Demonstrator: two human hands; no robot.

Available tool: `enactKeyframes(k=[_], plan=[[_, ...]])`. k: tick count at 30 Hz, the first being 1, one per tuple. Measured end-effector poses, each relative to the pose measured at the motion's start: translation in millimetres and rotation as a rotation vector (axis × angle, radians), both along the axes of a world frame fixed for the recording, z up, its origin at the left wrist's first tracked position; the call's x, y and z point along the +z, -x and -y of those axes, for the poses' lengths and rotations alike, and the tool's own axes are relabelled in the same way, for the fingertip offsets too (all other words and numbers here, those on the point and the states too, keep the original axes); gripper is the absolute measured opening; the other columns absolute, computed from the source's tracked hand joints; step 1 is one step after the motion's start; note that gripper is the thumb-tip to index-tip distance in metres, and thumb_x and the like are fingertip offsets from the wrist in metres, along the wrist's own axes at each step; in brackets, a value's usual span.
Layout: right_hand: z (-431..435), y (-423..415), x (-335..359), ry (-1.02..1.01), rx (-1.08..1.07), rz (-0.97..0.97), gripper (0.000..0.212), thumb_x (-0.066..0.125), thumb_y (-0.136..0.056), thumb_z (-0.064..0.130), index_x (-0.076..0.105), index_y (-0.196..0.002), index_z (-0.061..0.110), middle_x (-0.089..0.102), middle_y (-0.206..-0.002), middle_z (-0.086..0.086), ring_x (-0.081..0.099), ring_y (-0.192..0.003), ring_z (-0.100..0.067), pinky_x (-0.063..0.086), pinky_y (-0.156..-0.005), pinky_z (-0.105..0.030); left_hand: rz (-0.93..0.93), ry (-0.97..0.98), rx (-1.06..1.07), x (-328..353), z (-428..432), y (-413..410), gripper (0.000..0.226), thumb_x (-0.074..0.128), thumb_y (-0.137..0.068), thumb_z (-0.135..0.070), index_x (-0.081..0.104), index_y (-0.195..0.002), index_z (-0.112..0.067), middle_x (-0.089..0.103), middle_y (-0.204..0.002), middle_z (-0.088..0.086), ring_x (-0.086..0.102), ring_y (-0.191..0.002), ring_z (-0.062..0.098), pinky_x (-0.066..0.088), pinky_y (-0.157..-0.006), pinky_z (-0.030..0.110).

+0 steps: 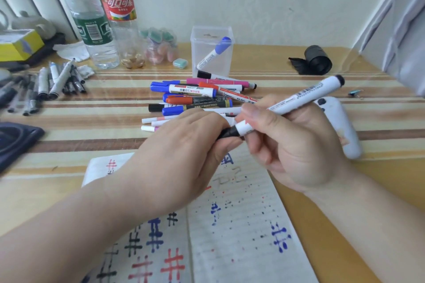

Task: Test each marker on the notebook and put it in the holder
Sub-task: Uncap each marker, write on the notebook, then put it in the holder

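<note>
Head view shows the white marker (299, 99) held at centre frame between both hands, above the notebook (241, 236). Its long axis slants from the black cap (230, 132) at lower left up to its tail at upper right. The right hand (287, 145) curls round the barrel and the left hand (184, 156) pinches the cap, so a pull along that axis looks next. The holder (200, 37) stands well beyond, at upper centre.

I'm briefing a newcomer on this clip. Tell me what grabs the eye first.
At centre, the left hand grips the black cap of a white marker while the right hand holds its barrel. Beneath them lies the notebook, covered in coloured hash marks. Behind, a pile of markers sits before the clear holder, one blue-capped marker inside.
</note>
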State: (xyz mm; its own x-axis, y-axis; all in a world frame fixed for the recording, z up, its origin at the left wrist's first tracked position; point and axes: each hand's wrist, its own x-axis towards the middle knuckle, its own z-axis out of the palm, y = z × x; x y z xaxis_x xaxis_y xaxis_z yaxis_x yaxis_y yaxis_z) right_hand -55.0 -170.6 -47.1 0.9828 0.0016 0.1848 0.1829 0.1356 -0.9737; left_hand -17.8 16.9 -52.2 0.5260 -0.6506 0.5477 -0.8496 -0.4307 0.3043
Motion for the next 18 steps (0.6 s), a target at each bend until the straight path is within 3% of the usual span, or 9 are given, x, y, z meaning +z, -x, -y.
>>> enactKeyframes(k=[3, 5, 7, 10, 13, 18], plan=[[2, -4, 11, -0.079, -0.019, 0.024, 0.031, 0.064, -0.085, 0.021, 0.061, -0.065, -0.003, 0.047, -0.045, -0.008, 0.033, -0.032, -0.015, 0.026, -0.041, -0.013, -0.106, -0.014, 0.000, 0, -5, 4, 0.030, 0.032, -0.106, -0.044, 0.049, -0.088, -0.027, 0.038, -0.074, -0.026, 0.040, -0.072, 0.000, 0.035, -0.073, 0.008], [28, -10, 28, -0.304, -0.158, 0.017, 0.033, 0.059, -0.088, 0.020, 0.058, -0.056, 0.011, 0.038, -0.041, 0.001, 0.027, -0.031, -0.010, 0.020, -0.036, -0.009, -0.250, -0.020, 0.006, -4, -21, 2, 0.028, 0.029, -0.104, -0.053, 0.044, -0.084, -0.040, 0.049, -0.074, -0.022, 0.050, -0.075, -0.003, 0.038, -0.069, 0.010], [59, -16, 38, -0.378, -0.278, 0.048, 0.039, 0.050, -0.096, 0.018, 0.052, -0.057, 0.016, 0.034, -0.042, 0.004, 0.024, -0.033, -0.009, 0.017, -0.033, -0.011, -0.316, 0.017, 0.040, -9, -36, -3, 0.034, 0.027, -0.103, -0.058, 0.046, -0.083, -0.038, 0.056, -0.079, -0.014, 0.056, -0.076, 0.007, 0.041, -0.066, 0.017], [64, -16, 21, -0.047, -0.221, -0.037, 0.029, 0.059, -0.093, 0.017, 0.058, -0.066, 0.007, 0.041, -0.044, -0.003, 0.030, -0.035, -0.014, 0.022, -0.038, -0.012, -0.321, 0.057, 0.045, -8, -35, -8, 0.037, 0.030, -0.103, -0.054, 0.052, -0.084, -0.032, 0.058, -0.081, -0.009, 0.057, -0.076, 0.013, 0.043, -0.066, 0.018], [44, -9, 8, 0.294, -0.019, -0.179, 0.022, 0.075, -0.086, 0.017, 0.067, -0.073, 0.002, 0.052, -0.052, -0.010, 0.043, -0.042, -0.020, 0.030, -0.038, -0.020, -0.395, -0.029, -0.029, -10, -20, -5, 0.036, 0.032, -0.105, -0.054, 0.062, -0.098, -0.035, 0.065, -0.094, -0.016, 0.063, -0.093, 0.010, 0.046, -0.076, 0.018], [42, 0, 11, 0.499, 0.110, -0.346, 0.010, 0.069, -0.090, 0.003, 0.073, -0.081, 0.002, 0.061, -0.065, -0.013, 0.057, -0.058, -0.023, 0.046, -0.048, -0.030, -0.543, -0.081, -0.066, -10, -25, -5, 0.043, 0.027, -0.102, -0.060, 0.064, -0.113, -0.041, 0.065, -0.092, -0.017, 0.064, -0.094, 0.005, 0.047, -0.078, 0.015]])
